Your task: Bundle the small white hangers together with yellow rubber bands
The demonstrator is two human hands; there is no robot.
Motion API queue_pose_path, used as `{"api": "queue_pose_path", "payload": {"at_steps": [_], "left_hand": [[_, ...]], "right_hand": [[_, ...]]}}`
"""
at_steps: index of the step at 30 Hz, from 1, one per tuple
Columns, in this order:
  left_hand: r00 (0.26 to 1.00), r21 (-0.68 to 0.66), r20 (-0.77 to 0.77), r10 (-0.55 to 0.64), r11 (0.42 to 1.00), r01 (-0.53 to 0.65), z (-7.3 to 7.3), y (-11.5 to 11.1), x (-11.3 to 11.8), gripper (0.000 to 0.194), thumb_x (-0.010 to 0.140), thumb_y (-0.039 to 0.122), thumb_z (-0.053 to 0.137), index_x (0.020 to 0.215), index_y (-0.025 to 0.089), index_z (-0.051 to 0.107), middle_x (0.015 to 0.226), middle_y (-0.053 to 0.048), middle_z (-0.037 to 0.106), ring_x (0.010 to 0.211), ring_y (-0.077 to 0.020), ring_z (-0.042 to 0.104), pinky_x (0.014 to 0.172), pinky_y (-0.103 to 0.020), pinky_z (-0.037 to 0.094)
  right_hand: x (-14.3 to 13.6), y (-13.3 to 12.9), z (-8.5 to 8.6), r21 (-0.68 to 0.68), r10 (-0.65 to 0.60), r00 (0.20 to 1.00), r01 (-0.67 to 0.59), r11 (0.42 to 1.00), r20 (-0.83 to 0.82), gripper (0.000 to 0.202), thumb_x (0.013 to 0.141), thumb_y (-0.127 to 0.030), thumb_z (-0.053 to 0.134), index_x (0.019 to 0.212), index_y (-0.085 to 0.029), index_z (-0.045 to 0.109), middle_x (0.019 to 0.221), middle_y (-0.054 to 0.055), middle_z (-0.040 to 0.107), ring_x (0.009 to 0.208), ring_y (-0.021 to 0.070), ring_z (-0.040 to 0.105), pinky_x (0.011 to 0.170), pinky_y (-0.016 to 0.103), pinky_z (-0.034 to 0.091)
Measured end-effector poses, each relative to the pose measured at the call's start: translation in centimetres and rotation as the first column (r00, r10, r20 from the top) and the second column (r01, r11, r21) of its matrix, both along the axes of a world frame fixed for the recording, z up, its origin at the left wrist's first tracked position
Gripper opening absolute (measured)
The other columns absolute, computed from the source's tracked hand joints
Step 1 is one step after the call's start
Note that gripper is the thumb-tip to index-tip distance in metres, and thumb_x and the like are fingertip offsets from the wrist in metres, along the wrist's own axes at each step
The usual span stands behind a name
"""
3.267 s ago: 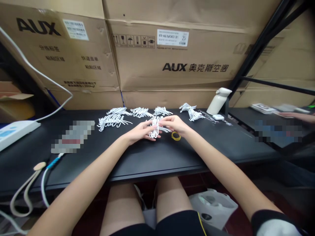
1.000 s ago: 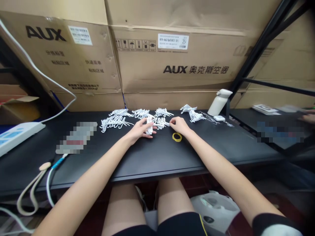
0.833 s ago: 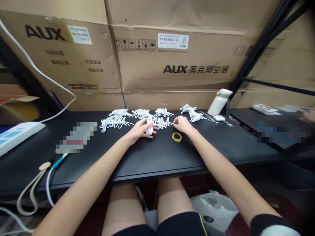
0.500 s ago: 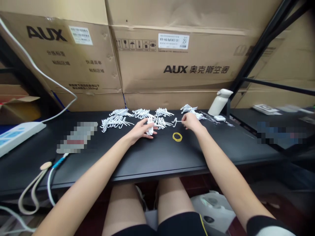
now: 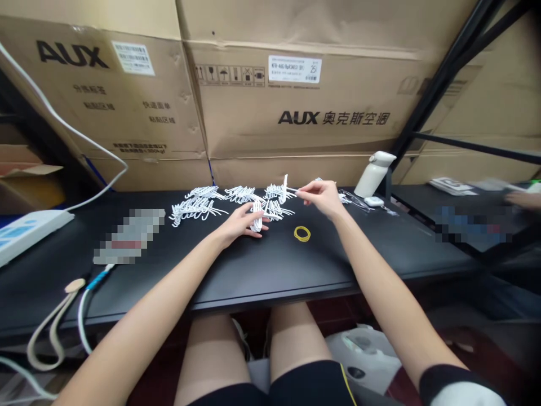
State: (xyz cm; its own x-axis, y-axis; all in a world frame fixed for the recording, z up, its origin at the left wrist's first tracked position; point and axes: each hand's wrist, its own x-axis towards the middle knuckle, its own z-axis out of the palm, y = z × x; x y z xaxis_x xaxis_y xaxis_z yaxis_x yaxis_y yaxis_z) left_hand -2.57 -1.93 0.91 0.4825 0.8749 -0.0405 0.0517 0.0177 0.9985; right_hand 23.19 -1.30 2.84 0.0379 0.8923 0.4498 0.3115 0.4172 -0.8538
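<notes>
My left hand [image 5: 242, 226] is wrapped round a bundle of white hooks [image 5: 256, 216] just above the black table. Between the fingertips of my right hand [image 5: 320, 197] is one white hook [image 5: 286, 188], its curved end pointing left and up. Piles of white hooks [image 5: 195, 210] lie along the back of the table, and another pile [image 5: 277, 210] is beside my left hand. Yellow rubber bands [image 5: 302, 234] rest on the table in front of my right hand, touched by neither hand.
A white bottle [image 5: 374, 174] and a white case [image 5: 373, 201] stand at the back right. At left are a power strip [image 5: 29, 228], cables and a blurred-out phone-like object [image 5: 129, 237]. Large cartons [image 5: 236, 132] rise behind. Another person's hand [image 5: 524, 198] shows at far right.
My right hand has moved left and up with the hook, now near the middle pile. My left hand holds its bundle as before. Another person's hand has appeared at far right.
</notes>
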Motion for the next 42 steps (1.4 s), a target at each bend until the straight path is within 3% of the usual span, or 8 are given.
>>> {"api": "queue_pose_path", "payload": {"at_steps": [2, 9, 13, 19, 26, 35, 42], "left_hand": [[1.000, 0.000, 0.015, -0.022, 1.000, 0.022, 0.1, -0.1, 0.0, 0.044, 0.079, 0.043, 0.067, 0.113, 0.019, 0.053, 0.106, -0.016, 0.069, 0.087, -0.0252, 0.070, 0.065, -0.034, 0.058], [0.986, 0.001, 0.079, -0.146, 0.989, 0.146, 0.1, -0.3, 0.0, 0.043, 0.081, 0.038, 0.066, 0.116, 0.019, 0.050, 0.115, -0.017, 0.066, 0.094, -0.0267, 0.068, 0.072, -0.037, 0.057], [0.987, 0.003, 0.082, -0.139, 0.990, 0.140, -0.1, -0.1, 0.0, 0.044, 0.081, 0.036, 0.066, 0.118, 0.019, 0.049, 0.116, -0.017, 0.065, 0.098, -0.0280, 0.067, 0.077, -0.041, 0.056], [0.988, -0.002, 0.083, -0.132, 0.991, 0.133, 0.0, -0.2, 0.0, 0.045, 0.081, 0.038, 0.066, 0.118, 0.019, 0.049, 0.118, -0.018, 0.064, 0.099, -0.0286, 0.067, 0.076, -0.040, 0.056], [0.991, 0.016, 0.081, -0.110, 0.994, 0.109, 0.2, -0.3, 0.0, 0.047, 0.083, 0.041, 0.063, 0.122, 0.021, 0.047, 0.118, -0.016, 0.064, 0.102, -0.0273, 0.065, 0.071, -0.033, 0.057], [0.996, 0.018, 0.064, -0.059, 0.998, 0.058, 0.0, -0.1, -0.1, 0.047, 0.080, 0.042, 0.066, 0.118, 0.020, 0.051, 0.114, -0.013, 0.067, 0.100, -0.0258, 0.066, 0.075, -0.036, 0.057], [0.997, 0.002, 0.072, -0.039, 0.999, 0.039, 0.0, 0.0, -0.1, 0.045, 0.078, 0.041, 0.068, 0.114, 0.018, 0.056, 0.106, -0.013, 0.069, 0.093, -0.0240, 0.069, 0.078, -0.034, 0.055]], "right_hand": [[-1.0, -0.3, -0.1, -0.018, 0.104, 0.995, -0.104, 0.994, -0.005, 0.029, 0.061, -0.038, 0.078, 0.070, -0.013, 0.069, 0.062, 0.004, 0.066, 0.049, 0.0124, 0.058, 0.051, 0.027, 0.048], [-2.8, -0.7, -0.6, -0.136, 0.266, 0.963, -0.269, 0.954, -0.041, 0.033, 0.056, -0.039, 0.081, 0.070, -0.012, 0.069, 0.059, 0.003, 0.065, 0.048, 0.0101, 0.055, 0.049, 0.025, 0.046], [-2.6, -0.6, -0.6, -0.166, 0.269, 0.961, -0.276, 0.947, -0.066, 0.033, 0.057, -0.040, 0.080, 0.071, -0.012, 0.070, 0.057, 0.002, 0.064, 0.048, 0.0098, 0.054, 0.048, 0.024, 0.045], [-2.2, -0.3, -0.8, -0.179, 0.283, 0.956, -0.292, 0.939, -0.076, 0.030, 0.064, -0.039, 0.076, 0.077, -0.012, 0.070, 0.073, 0.006, 0.070, 0.051, 0.0085, 0.054, 0.049, 0.023, 0.046], [-3.6, -0.7, -1.3, -0.209, 0.317, 0.940, -0.337, 0.918, -0.125, 0.029, 0.062, -0.037, 0.078, 0.072, -0.012, 0.068, 0.058, 0.001, 0.063, 0.050, 0.0089, 0.054, 0.050, 0.023, 0.046], [-4.1, -0.8, -1.7, -0.261, 0.368, 0.910, -0.409, 0.874, -0.193, 0.031, 0.061, -0.038, 0.080, 0.073, -0.013, 0.067, 0.073, 0.004, 0.068, 0.060, 0.0104, 0.060, 0.051, 0.021, 0.049], [-4.3, -1.2, -1.6, -0.329, 0.408, 0.895, -0.445, 0.833, -0.180, 0.031, 0.061, -0.037, 0.080, 0.072, -0.012, 0.066, 0.061, 0.002, 0.065, 0.051, 0.0085, 0.056, 0.046, 0.020, 0.044]]}}
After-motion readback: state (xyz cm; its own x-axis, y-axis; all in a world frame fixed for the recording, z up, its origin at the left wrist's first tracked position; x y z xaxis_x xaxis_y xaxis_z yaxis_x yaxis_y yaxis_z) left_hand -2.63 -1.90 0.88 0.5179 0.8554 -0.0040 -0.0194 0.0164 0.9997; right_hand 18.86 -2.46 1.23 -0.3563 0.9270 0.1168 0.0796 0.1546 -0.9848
